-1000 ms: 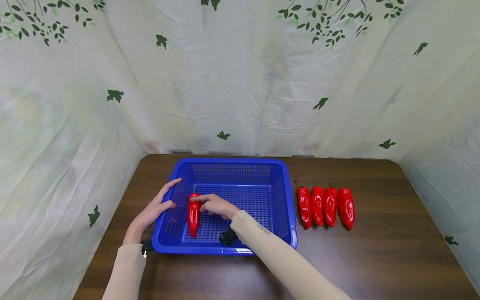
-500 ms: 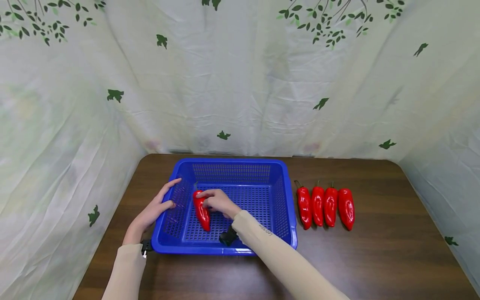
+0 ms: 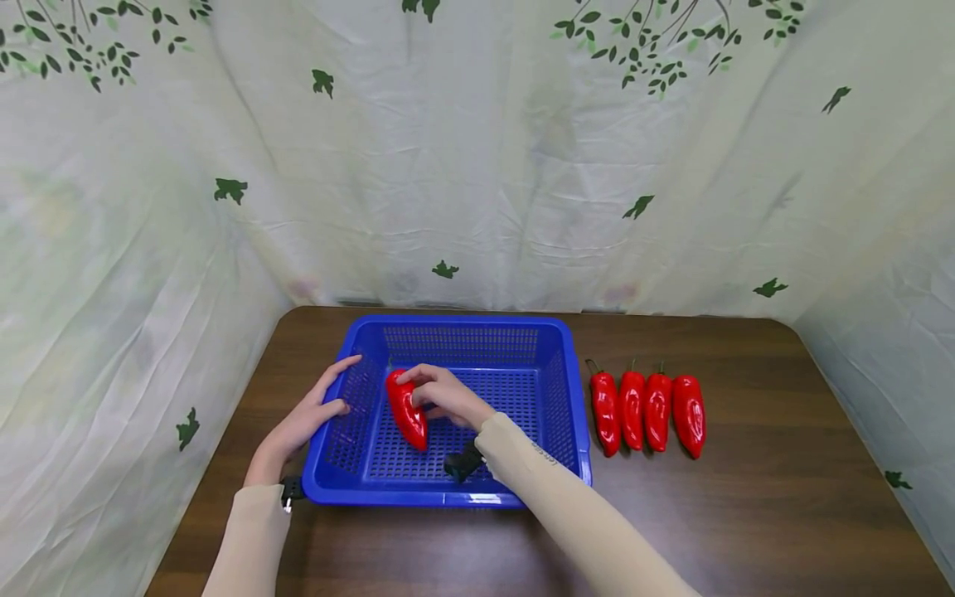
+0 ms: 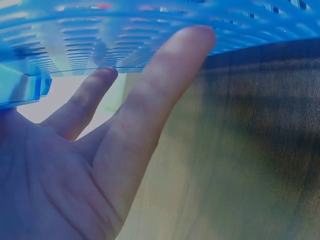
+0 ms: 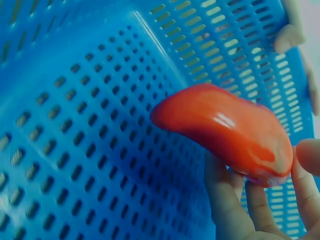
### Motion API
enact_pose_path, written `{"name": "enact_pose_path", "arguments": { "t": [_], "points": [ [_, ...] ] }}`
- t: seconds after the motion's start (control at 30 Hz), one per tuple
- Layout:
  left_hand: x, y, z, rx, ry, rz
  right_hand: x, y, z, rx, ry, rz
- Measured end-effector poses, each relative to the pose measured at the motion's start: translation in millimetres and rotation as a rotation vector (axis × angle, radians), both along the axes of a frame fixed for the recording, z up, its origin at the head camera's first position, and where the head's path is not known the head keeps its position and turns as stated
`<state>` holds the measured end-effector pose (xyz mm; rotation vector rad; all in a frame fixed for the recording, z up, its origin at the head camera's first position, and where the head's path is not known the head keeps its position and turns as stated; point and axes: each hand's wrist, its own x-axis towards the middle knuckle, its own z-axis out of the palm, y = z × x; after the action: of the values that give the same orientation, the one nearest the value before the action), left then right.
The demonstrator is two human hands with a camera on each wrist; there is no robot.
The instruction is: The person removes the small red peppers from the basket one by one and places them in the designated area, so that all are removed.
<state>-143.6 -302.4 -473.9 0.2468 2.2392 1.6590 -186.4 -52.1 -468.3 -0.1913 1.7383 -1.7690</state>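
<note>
A red chili pepper [image 3: 407, 410] is pinched near its broad stem end by my right hand [image 3: 446, 395], inside the blue plastic basket [image 3: 448, 499]. In the right wrist view the pepper [image 5: 227, 127] appears raised off the perforated floor, its narrow tip pointing away from the fingertips. My left hand [image 3: 306, 419] holds the basket's left rim, with the thumb over the edge. The left wrist view shows fingers [image 4: 150, 100] of that hand stretched against the outside of the slotted wall. The pepper's stem is hidden in the right wrist view.
Several red peppers [image 3: 632, 410] lie side by side on the brown wooden table [image 3: 776, 448], right of the basket. A pale leaf-patterned cloth [image 3: 485, 191] hangs behind the table. A black wrist camera [image 3: 464, 461] sits under the right wrist.
My right hand, first touching the pepper with the index finger, now grips it. The pepper has moved rightward and up, tilting from near upright. My left hand and basket have stayed put.
</note>
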Motion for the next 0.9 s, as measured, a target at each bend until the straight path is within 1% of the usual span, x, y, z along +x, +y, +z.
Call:
{"name": "enact_pose_path", "arguments": {
  "t": [0.23,0.4,0.63,0.9],
  "points": [
    [-0.7,0.0,-0.7,0.004,0.006,-0.005,-1.6,18.3,8.6,-0.047,0.014,0.033],
    [-0.4,-0.2,0.1,0.007,0.001,-0.006,-1.5,31.5,14.2,-0.076,0.041,0.034],
    [-1.1,0.7,0.7,0.018,-0.002,-0.005,-3.8,49.3,20.2,-0.083,0.074,-0.001],
    [-0.9,1.2,0.6,0.011,-0.002,0.001,-4.9,65.9,28.5,-0.092,0.088,-0.057]
  ]
}}
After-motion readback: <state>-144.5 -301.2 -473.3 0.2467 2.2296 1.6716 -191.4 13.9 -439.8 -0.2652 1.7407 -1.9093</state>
